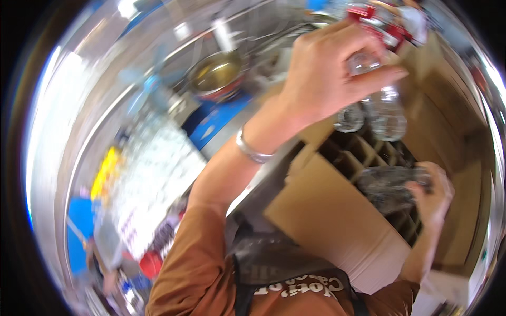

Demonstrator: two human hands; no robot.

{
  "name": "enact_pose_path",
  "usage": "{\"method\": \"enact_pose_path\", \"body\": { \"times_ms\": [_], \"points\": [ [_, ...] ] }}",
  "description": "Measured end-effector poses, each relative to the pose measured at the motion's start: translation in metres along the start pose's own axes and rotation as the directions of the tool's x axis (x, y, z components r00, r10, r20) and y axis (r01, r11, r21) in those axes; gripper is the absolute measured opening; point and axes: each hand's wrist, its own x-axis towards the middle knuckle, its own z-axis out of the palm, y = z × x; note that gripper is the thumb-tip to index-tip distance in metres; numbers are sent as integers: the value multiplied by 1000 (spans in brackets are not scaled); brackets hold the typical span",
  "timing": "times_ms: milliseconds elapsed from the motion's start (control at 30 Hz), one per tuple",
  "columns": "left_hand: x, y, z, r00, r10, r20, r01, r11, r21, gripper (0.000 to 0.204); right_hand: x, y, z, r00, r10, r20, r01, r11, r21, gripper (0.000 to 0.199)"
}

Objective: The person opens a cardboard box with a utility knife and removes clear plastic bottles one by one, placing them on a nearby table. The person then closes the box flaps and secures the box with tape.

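My left hand (337,71) is raised at the upper middle, its fingers closed around clear glass vessels whose rounded ends hang below it. One such clear glass vessel (387,118) shows most plainly; blur hides the exact kind. Beneath is an open cardboard box (332,197) with a grid of cardboard dividers (363,150). Over the divider cells, at the box's right side, my right hand (435,192) grips another clear glass vessel (387,184), which lies sideways and may be more than one piece.
Tall cardboard flaps (437,116) stand on the right. To the left are a metal pan (216,76), a blue mat (219,121), a light-blue fan (150,84) and a bright white surface (153,174). Red items (390,31) and another person's arm (386,7) appear at the top.
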Motion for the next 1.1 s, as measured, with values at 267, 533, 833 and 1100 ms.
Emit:
{"method": "enact_pose_path", "body": {
  "times_ms": [267, 533, 833, 1100],
  "points": [
    [-74, 43, -243, 974, -172, -150, 220, 882, 416, 15, 108, -123, 11, 954, -299, -36, 300, 935, 187, 55],
    [-271, 101, -439, 681, -564, -468, 649, 169, 741, 17, 126, -349, 233, 655, -718, 237, 428, 610, 667, 43],
    [-414, 70, -569, 569, -503, -651, 711, -97, 696, 18, 72, -506, 456, 502, -846, 179, 465, 439, 769, 31],
    [-438, 52, -604, 586, -425, -690, 679, -208, 704, 18, 76, -560, 502, 456, -866, 206, 547, 455, 703, 35]
  ]
}}
